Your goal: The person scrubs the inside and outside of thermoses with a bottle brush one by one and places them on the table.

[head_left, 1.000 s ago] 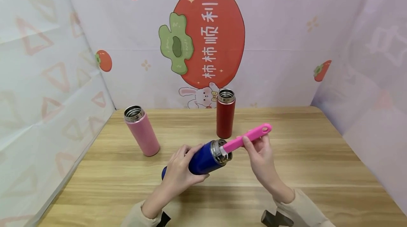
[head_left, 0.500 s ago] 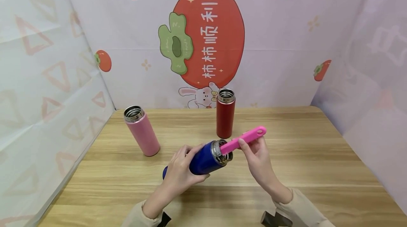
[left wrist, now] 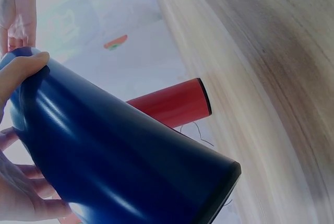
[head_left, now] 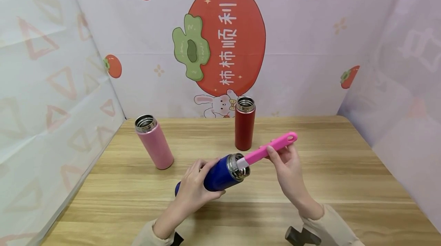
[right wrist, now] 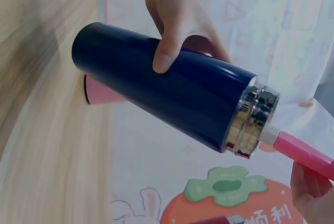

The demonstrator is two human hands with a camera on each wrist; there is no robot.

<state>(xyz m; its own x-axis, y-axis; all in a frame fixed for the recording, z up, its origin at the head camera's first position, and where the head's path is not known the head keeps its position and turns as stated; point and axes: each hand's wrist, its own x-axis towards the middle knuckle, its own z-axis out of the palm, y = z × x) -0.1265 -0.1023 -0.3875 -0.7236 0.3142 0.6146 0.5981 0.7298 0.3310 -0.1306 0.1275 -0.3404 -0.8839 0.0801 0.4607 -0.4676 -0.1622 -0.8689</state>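
Note:
My left hand (head_left: 193, 185) grips a blue thermos bottle (head_left: 219, 175) round its body. The bottle is tilted over the table, its open steel mouth (right wrist: 252, 119) facing right and up. My right hand (head_left: 288, 169) pinches the pink handle of a bottle brush (head_left: 265, 152) between thumb and fingers. The brush's white neck (right wrist: 269, 134) enters the mouth, and its head is hidden inside the bottle. In the left wrist view the blue body (left wrist: 120, 135) fills much of the frame, with the thumb across its upper part.
A pink thermos (head_left: 155, 144) without a lid stands at the left of the wooden table (head_left: 327, 154). A lidless red thermos (head_left: 244, 129) stands behind the blue bottle near the back edge. Printed cloth (head_left: 303, 47) hangs behind and at both sides.
The brush slid deeper into the blue bottle, then came back out up and right, so its white neck shows again. The left hand and bottle have barely moved.

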